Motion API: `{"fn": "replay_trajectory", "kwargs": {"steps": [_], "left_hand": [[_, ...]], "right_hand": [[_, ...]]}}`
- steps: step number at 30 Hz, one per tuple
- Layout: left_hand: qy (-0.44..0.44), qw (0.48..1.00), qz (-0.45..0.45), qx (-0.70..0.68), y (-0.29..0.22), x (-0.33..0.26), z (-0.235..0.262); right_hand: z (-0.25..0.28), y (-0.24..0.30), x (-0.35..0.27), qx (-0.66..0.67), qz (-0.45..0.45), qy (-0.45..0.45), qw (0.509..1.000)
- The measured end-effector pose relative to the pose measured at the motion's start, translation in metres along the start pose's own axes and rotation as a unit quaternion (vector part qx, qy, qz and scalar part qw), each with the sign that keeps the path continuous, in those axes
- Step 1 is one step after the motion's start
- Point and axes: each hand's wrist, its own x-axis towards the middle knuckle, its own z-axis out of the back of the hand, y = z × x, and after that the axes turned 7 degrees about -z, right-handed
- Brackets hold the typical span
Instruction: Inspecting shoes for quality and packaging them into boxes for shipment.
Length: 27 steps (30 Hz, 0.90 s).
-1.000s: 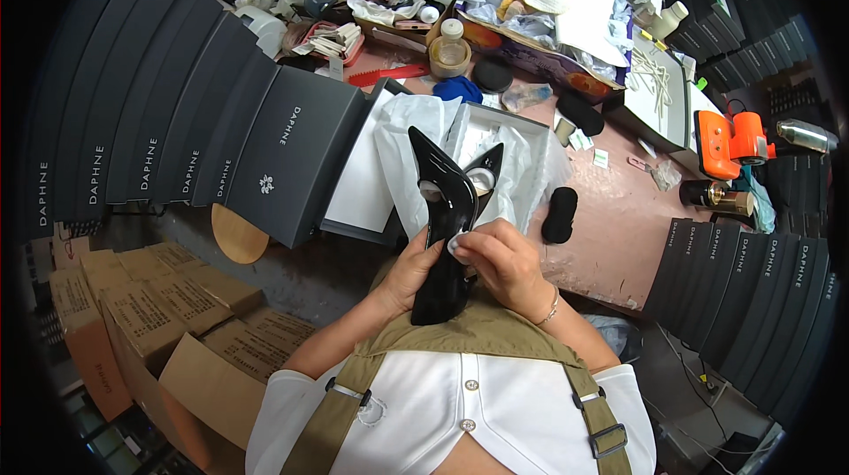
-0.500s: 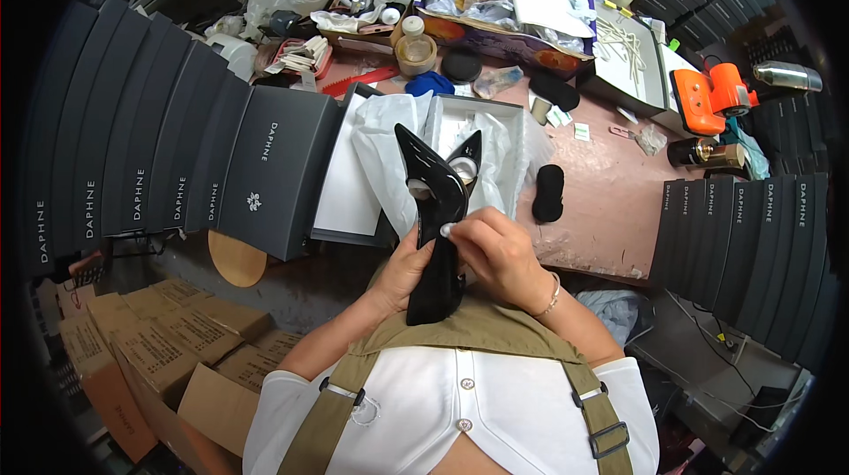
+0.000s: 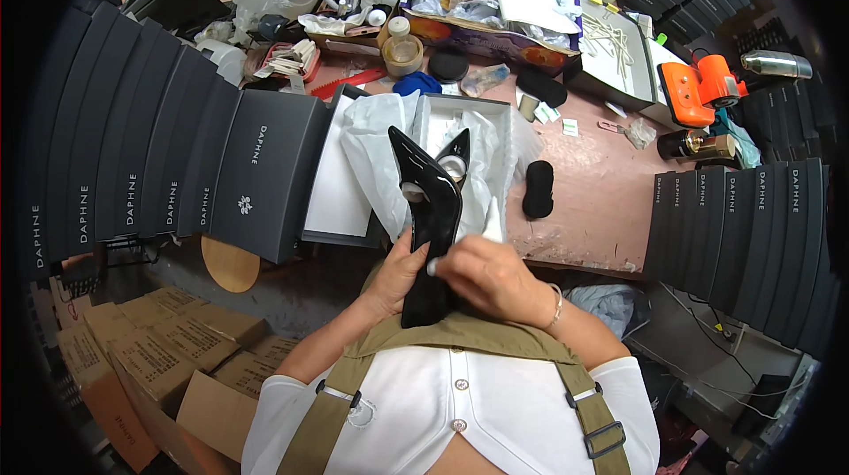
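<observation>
A glossy black pointed-toe shoe (image 3: pixel 431 201) is held upright over my lap, toe pointing away from me. My left hand (image 3: pixel 395 276) grips its left side, thumb against the shoe. At the right side, my right hand (image 3: pixel 492 279) pinches a white swab-like stick (image 3: pixel 493 223); a rounded white tip shows at the fingertips, close to the shoe's rear part. The fingers are slightly blurred, so contact with the shoe is unclear. Behind, a second black pointed shoe (image 3: pixel 455 157) lies in an open shoebox (image 3: pixel 502 112) lined with white tissue paper (image 3: pixel 376 134).
Dark shoeboxes stand in rows at left (image 3: pixel 124 139) and right (image 3: pixel 752 249). On the pink table (image 3: pixel 601 210) are a black oval pad (image 3: pixel 538 189), a jar (image 3: pixel 402 52), an orange tool (image 3: pixel 699 90) and a tray of white sticks (image 3: pixel 610 42). Brown cartons (image 3: pixel 168 342) sit at lower left.
My right hand has moved down along the shoe toward my body, and the stick's far end now shows above it. My left hand keeps its grip. The whole view has shifted slightly.
</observation>
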Motion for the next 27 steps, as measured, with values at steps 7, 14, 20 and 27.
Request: {"fn": "replay_trajectory", "kwargs": {"steps": [7,14,20,27], "left_hand": [[-0.018,1.0,0.0,-0.005,-0.004,0.001,-0.002],[0.036,0.999,0.005,0.007,-0.006,0.001,0.006],[0.044,0.998,0.026,0.02,-0.012,-0.003,-0.005],[0.062,0.998,0.006,-0.018,-0.016,0.001,-0.003]], "right_hand": [[0.0,0.006,-0.003,0.028,0.007,0.056,0.998],[0.002,-0.001,0.003,0.033,0.008,0.041,0.999],[0.003,-0.024,0.022,-0.015,-0.029,-0.112,0.993],[0.011,-0.005,0.007,0.101,-0.131,-0.094,0.982]]}}
